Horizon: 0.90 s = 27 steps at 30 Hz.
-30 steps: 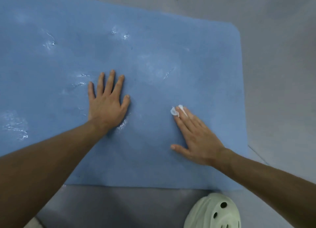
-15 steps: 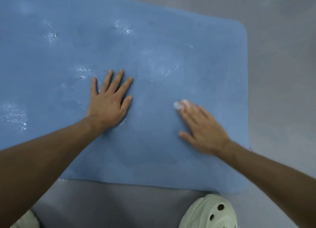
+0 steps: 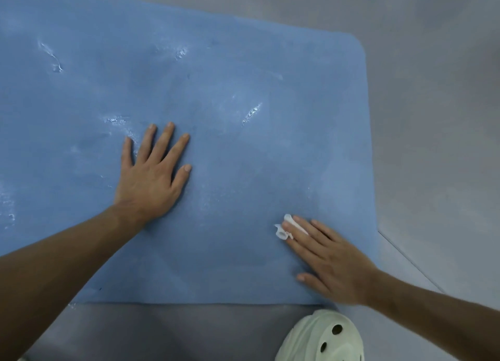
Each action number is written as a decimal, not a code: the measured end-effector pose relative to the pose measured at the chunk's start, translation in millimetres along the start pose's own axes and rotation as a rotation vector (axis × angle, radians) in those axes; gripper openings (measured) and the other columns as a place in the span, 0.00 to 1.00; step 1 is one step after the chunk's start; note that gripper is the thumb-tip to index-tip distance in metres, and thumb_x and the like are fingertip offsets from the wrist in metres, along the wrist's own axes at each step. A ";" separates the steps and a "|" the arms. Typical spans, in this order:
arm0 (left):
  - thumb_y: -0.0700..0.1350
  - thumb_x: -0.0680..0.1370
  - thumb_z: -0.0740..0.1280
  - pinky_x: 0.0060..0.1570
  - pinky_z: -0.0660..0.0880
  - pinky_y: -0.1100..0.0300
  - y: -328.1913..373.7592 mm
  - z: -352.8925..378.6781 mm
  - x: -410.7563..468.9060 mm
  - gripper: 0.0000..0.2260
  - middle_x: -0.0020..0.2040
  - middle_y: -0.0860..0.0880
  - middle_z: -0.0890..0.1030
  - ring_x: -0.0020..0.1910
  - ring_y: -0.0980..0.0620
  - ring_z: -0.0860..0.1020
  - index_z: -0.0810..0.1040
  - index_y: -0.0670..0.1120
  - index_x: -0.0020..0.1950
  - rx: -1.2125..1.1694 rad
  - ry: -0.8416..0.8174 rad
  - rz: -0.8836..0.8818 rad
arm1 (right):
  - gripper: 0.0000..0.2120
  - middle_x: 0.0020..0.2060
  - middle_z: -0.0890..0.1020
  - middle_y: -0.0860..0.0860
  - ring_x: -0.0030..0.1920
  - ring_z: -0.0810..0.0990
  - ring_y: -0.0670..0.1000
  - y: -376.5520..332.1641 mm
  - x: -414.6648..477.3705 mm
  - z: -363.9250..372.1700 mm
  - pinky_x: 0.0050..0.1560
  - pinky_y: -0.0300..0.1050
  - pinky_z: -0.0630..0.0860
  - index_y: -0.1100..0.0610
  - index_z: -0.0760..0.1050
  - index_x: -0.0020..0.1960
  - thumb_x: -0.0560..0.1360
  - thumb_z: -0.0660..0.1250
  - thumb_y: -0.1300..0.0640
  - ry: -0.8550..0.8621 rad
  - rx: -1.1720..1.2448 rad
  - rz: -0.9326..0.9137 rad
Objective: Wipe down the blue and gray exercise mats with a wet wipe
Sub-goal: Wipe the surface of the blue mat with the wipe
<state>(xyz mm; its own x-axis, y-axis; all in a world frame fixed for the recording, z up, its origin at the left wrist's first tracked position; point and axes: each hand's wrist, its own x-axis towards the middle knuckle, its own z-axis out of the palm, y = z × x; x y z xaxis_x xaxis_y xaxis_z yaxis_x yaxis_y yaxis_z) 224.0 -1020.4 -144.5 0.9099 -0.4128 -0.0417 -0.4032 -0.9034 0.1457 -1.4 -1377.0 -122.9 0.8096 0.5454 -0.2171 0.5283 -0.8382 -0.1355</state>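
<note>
One crumpled white wipe (wet-streaked blue mat)

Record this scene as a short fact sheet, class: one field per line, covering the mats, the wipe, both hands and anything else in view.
Blue mat: lies flat, with shiny wet streaks across it
Gray mat: darker strip showing past the blue one's near edge
Wet wipe: white, crumpled, showing at the right fingertips
Left hand: flat on the blue one, fingers spread
Right hand: fingers straight, pressing the wipe down near the right end
Shoe: pale, perforated, at the bottom edge
Floor: gray
</note>
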 end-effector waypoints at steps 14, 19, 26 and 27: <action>0.60 0.84 0.49 0.78 0.45 0.37 4.0 -3.9 -2.0 0.28 0.85 0.52 0.52 0.84 0.47 0.49 0.56 0.57 0.84 -0.036 0.000 -0.006 | 0.35 0.84 0.47 0.48 0.84 0.44 0.48 116.6 21.7 -32.5 0.82 0.53 0.50 0.53 0.41 0.85 0.85 0.44 0.37 -0.007 -0.021 0.551; 0.60 0.84 0.49 0.78 0.45 0.37 4.3 -0.7 -3.6 0.28 0.85 0.51 0.53 0.84 0.47 0.50 0.56 0.56 0.84 -0.030 0.014 -0.010 | 0.38 0.84 0.48 0.53 0.84 0.44 0.54 77.7 11.5 -18.8 0.82 0.52 0.49 0.57 0.43 0.85 0.84 0.51 0.37 0.079 0.079 0.514; 0.60 0.84 0.49 0.78 0.46 0.37 4.9 4.4 -4.2 0.28 0.85 0.51 0.52 0.84 0.46 0.50 0.55 0.56 0.84 0.006 0.036 -0.004 | 0.38 0.84 0.51 0.56 0.83 0.51 0.58 35.9 -40.7 -3.1 0.81 0.55 0.50 0.59 0.50 0.84 0.84 0.52 0.36 -0.019 0.010 0.170; 0.60 0.84 0.49 0.78 0.45 0.37 4.7 4.2 -4.2 0.28 0.85 0.52 0.52 0.84 0.46 0.50 0.55 0.56 0.84 0.004 0.038 -0.003 | 0.37 0.84 0.52 0.55 0.83 0.52 0.57 43.1 -40.3 -5.9 0.81 0.54 0.51 0.58 0.50 0.84 0.84 0.52 0.36 -0.038 -0.013 0.146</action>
<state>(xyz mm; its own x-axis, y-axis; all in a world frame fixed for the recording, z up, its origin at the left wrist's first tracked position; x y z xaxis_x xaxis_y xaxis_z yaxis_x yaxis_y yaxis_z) 217.9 -1023.4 -147.8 0.9140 -0.4056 -0.0041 -0.4010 -0.9051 0.1414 -9.7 -1435.1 -114.3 0.8679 0.4171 -0.2698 0.4091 -0.9082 -0.0878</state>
